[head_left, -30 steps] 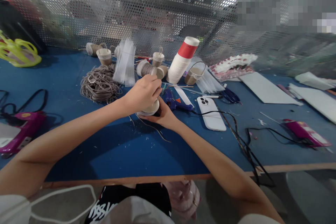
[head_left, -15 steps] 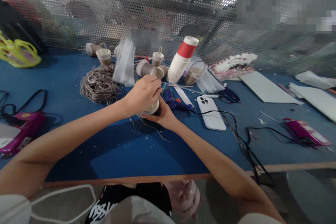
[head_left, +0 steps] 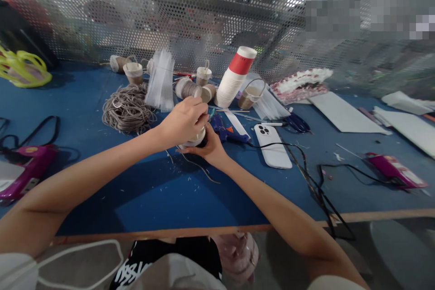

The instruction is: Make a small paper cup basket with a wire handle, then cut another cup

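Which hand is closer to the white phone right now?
Right. The right hand, gripping the side of a cup, is to the left of the white phone; the left hand, over the cup's top, is farther left.

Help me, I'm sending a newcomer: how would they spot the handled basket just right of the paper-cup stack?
On the blue table, find the tall, red-banded stack of white cups. Immediately right stands a grey-brown basket with an arched handle; its lookalikes are all left of the stack.
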